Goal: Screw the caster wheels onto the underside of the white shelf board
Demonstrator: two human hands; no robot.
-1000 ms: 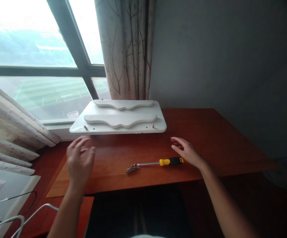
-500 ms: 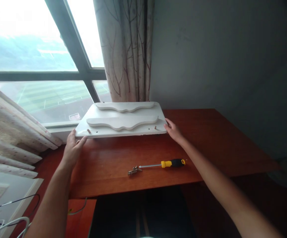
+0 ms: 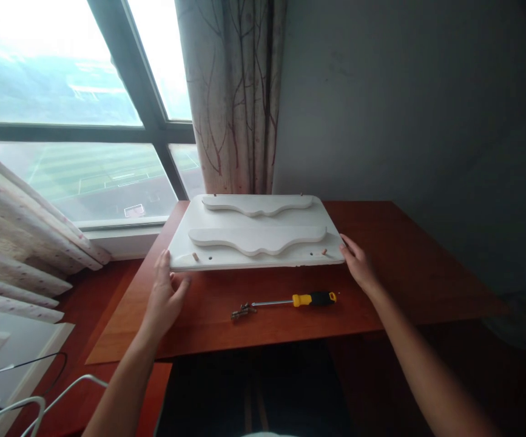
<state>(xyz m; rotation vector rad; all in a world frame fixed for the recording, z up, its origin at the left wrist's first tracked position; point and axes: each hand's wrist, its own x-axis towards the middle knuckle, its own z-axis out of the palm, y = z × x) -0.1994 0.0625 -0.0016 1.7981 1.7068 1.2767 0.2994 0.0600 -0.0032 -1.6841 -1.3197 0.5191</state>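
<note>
A white board (image 3: 226,218) with rounded corners is at the far side of the desk. On it lie two white wavy-edged strips, a nearer one (image 3: 257,240) and a farther one (image 3: 258,205). Along its front stand a left wooden dowel (image 3: 195,257) and a right wooden dowel (image 3: 324,252), each beside a small hole. My left hand (image 3: 165,297) grips the front left corner, fingers along the side and thumb near the front edge. At the front right corner, my right hand (image 3: 357,262) is closed on the edge, its fingertips partly hidden.
A yellow and black screwdriver (image 3: 315,299) lies on the reddish wooden desk (image 3: 408,261), its tip by a small heap of metal screws or bolts (image 3: 243,312). Behind stand a window and a patterned curtain (image 3: 239,109). White and black cables (image 3: 39,400) hang at lower left.
Both my hands have moved the board to the right and slightly nearer, with the strips on it. The screwdriver and metal pieces stay in place on the desk.
</note>
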